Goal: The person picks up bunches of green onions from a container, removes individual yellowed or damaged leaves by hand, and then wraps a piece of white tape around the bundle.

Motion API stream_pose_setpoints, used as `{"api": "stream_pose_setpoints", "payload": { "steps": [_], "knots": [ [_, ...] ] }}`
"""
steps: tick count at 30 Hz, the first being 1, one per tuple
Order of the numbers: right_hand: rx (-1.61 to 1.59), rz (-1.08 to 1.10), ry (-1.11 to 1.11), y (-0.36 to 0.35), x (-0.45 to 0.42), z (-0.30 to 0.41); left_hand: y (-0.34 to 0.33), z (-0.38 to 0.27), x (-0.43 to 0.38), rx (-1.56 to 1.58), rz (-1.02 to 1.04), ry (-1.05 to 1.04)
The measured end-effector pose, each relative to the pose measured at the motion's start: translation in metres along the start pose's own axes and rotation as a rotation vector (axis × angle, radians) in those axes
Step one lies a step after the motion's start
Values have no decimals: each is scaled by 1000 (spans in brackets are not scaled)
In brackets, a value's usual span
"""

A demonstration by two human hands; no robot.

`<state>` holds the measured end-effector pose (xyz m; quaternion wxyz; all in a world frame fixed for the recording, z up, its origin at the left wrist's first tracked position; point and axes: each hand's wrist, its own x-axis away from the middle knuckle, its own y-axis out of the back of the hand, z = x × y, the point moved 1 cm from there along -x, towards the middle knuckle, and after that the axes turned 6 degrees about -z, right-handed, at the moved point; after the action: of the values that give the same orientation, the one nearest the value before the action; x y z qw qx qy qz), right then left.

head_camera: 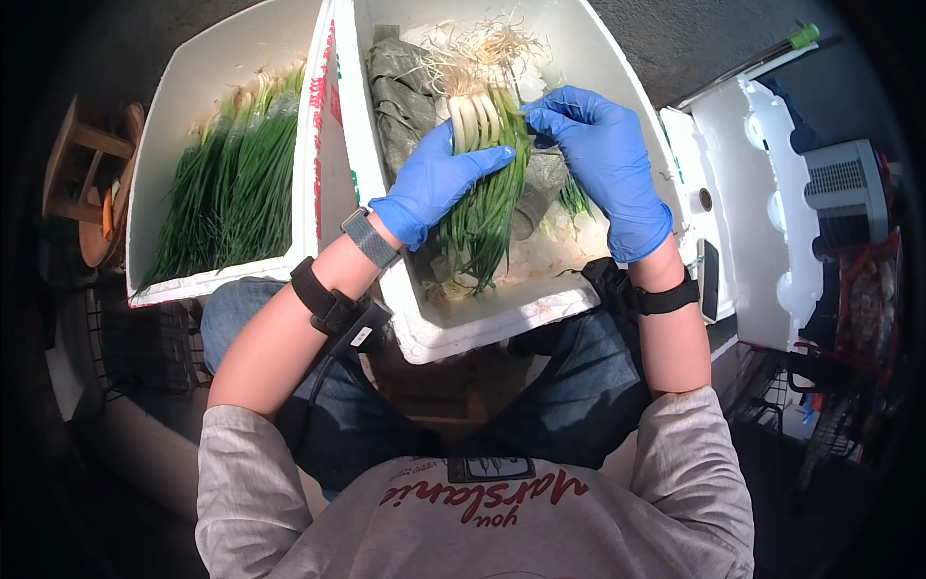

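Observation:
My left hand (441, 174), in a blue disposable glove, grips a bunch of spring onions (483, 188) around the lower stems. The white stems and pale roots point away from me, and the green leaves hang towards me. My right hand (597, 159), gloved the same way, pinches at the right edge of the bunch near the top of the stems; its fingertips partly hide what they hold. Both hands are above an open white foam box (499, 322). Inside it are a crumpled grey-green sheet (405, 101), loose roots (499, 45) and pale scraps.
To the left, another white foam box (217, 281) holds many spring onions (231, 181) lying side by side. A wooden stool (94, 166) stands beyond it. White foam pieces (778, 217) and a dark phone-like object (709, 279) are on the right. My knees flank the near box.

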<state>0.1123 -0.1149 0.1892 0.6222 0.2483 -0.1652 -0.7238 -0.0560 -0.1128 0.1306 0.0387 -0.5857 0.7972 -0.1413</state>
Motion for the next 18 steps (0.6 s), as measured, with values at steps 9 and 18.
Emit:
{"api": "stream_pose_setpoints", "payload": {
  "steps": [9, 18],
  "knots": [
    [-81, -125, 75, 14, -3, 8, -2, 0, 2, 4, 31, 13],
    [-391, -378, 359, 29, -10, 17, -1, 0, 3, -49, 53, 39]
  ]
}}
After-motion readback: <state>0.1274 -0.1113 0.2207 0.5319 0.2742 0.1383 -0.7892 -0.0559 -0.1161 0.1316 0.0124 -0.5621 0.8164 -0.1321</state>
